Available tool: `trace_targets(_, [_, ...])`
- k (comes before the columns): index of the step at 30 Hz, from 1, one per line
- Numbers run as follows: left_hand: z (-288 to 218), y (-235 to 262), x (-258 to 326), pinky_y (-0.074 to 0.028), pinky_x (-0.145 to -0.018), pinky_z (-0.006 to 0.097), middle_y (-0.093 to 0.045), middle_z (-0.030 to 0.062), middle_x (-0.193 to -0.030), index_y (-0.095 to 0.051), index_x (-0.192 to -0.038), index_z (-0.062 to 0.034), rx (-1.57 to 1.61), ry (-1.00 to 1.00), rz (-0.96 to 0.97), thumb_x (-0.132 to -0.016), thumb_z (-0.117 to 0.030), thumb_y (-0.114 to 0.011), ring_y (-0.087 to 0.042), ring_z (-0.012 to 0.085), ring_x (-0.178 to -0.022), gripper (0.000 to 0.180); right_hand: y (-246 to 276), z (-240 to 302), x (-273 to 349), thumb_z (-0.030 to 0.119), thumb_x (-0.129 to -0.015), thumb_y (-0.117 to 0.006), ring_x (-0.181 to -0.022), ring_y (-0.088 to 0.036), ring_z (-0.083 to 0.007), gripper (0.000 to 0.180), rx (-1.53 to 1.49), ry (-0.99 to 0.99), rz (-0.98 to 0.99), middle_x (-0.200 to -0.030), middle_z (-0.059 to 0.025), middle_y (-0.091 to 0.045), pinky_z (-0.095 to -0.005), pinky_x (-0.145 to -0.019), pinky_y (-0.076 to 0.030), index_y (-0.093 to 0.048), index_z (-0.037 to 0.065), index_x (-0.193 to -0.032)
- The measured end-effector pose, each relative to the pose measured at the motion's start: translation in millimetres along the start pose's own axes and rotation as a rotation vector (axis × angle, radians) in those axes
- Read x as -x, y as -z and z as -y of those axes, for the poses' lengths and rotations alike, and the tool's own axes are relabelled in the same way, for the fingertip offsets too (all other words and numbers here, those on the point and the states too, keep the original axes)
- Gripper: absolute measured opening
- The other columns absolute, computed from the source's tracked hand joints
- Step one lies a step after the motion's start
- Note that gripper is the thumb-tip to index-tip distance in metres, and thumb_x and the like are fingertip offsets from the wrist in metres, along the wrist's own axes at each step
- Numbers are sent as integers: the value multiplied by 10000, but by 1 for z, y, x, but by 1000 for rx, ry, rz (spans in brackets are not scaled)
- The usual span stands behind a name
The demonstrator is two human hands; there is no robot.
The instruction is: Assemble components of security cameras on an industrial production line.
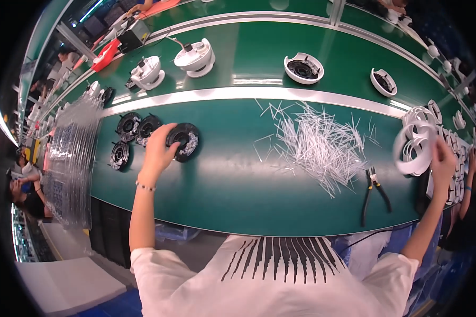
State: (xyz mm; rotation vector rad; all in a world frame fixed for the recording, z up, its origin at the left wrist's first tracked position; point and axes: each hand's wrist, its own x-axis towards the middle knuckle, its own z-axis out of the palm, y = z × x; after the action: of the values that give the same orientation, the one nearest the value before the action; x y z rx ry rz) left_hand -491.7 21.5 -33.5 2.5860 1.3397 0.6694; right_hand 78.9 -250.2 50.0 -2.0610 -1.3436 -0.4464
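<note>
My left hand [159,148] grips the left edge of a black round plastic part [187,143] on the green bench, thumb and fingers apart around its rim. Pale bits show on top of that part. Several similar black round parts [120,154] lie to the left of the hand. At the far right, my right hand [443,162] is closed on the edge of a white plastic ring [402,158], held up and tilted. Behind it stand more white rings [435,112], partly hidden by the held one.
A heap of thin white strips [320,145] covers the bench's right-centre. Pliers [374,185] lie beside it. Stacked clear plastic trays [69,164] stand at left. A metal rail [248,93] separates a conveyor carrying white housings [304,68]. Other people work at the edges.
</note>
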Motion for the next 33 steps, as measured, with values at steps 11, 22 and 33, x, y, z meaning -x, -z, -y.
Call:
trace_targets(11, [8, -15, -30, -395, -887, 368, -512, 177, -1100, -449, -1155, -32, -25, 20, 317, -553, -92, -731, -479, 324, -1033, 667, -81, 162, 122, 25, -683, -654, -475, -535, -82, 244, -623, -103, 620, -644, -82, -609, -206, -452, -432, -609, -3, -921])
trace_targets(22, [-24, -27, -14, -398, -883, 350, -496, 160, -1127, -409, -1195, -14, 49, 175, 179, -642, -185, -710, -477, 313, -1043, 652, -99, 213, 119, 325, -577, -743, -1075, -417, -373, 714, -336, 322, 553, -1186, -190, -430, -425, -862, -366, -445, 22, -1151])
trace_targets(33, [-22, -54, -14, -468, -676, 250, -615, 95, -844, -536, -940, 31, 725, 443, 113, -715, -32, -626, -593, 156, -765, 251, -104, 229, 130, 371, -460, -804, -1208, -197, -428, 1097, -204, 314, 890, -1317, -249, -180, -517, -969, -197, -204, 10, -1304])
